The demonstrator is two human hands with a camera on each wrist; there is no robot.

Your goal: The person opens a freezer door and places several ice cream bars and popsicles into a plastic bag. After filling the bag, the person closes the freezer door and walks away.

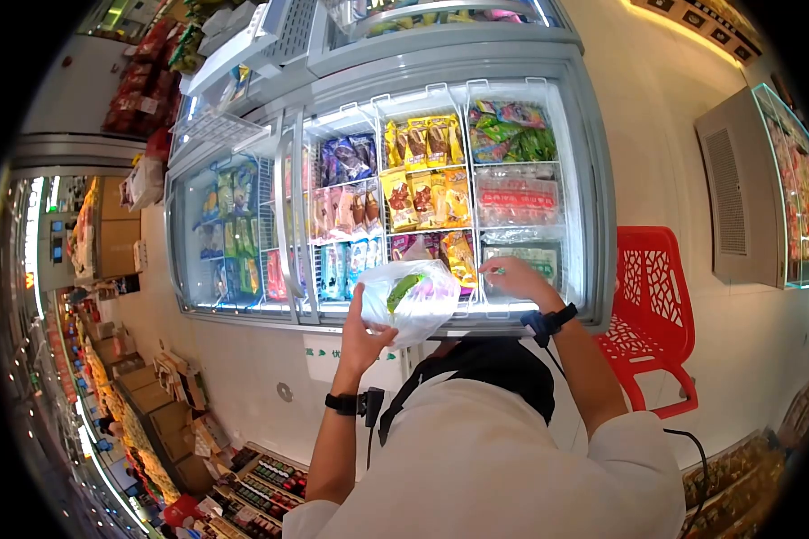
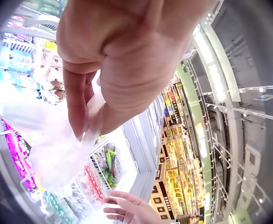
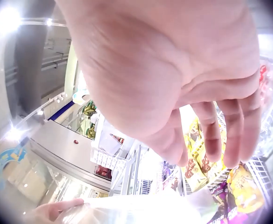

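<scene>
My left hand (image 1: 365, 338) pinches a thin translucent plastic bag (image 1: 433, 314) at its left side, above the front edge of the chest freezer. A green packet (image 1: 404, 292) shows in the bag. Seen from the left wrist, the thumb and fingers of the left hand (image 2: 127, 65) meet on the bag's film (image 2: 57, 144). To the right of the bag, my right hand (image 1: 518, 277) hangs over the freezer's front right compartment, holding nothing. Its fingers (image 3: 239, 126) are loosely bent in the right wrist view, with yellow ice cream packs (image 3: 199, 154) beyond them.
Wire dividers split the freezer (image 1: 593, 180) into compartments of yellow, blue and pink packs. Clear-wrapped packs with red print (image 1: 517, 198) lie behind the right hand. A sliding lid frame (image 1: 288, 216) crosses on the left. A red chair (image 1: 652, 305) stands right of the freezer.
</scene>
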